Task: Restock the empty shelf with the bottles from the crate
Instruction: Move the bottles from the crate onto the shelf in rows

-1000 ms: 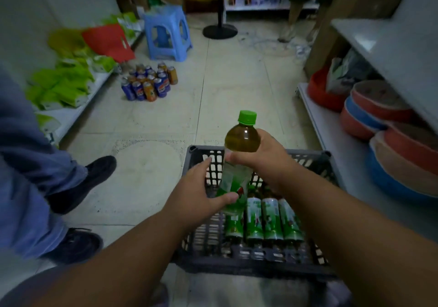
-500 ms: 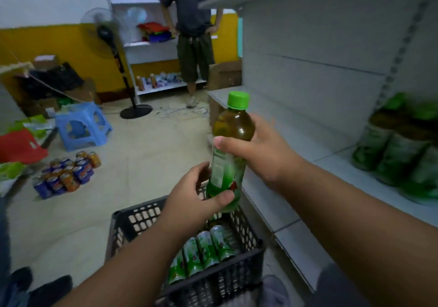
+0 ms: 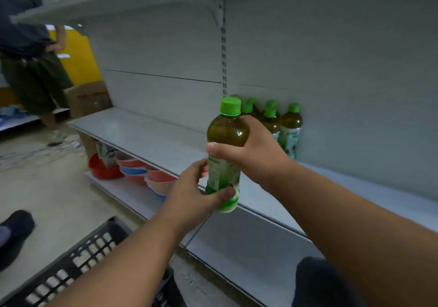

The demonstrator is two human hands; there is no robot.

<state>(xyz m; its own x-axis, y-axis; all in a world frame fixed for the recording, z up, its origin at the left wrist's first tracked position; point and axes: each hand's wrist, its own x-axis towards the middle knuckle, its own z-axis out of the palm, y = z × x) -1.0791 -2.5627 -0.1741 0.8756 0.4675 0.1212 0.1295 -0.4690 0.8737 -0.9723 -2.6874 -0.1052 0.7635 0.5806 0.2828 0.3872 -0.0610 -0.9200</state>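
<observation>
Both hands are on the green-capped plastic bottle of brown tea (image 3: pixel 227 145), upright, in the air before the grey metal shelf (image 3: pixel 151 131). Right hand (image 3: pixel 258 150) wraps its shoulder, left hand (image 3: pixel 192 195) pinches the base. The standing cluster of matching bottles (image 3: pixel 282 124) sits behind and right, so the right hand's nearer.

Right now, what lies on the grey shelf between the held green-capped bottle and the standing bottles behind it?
Nothing: head view shows bare grey shelf between held bottle and standing bottles.
</observation>
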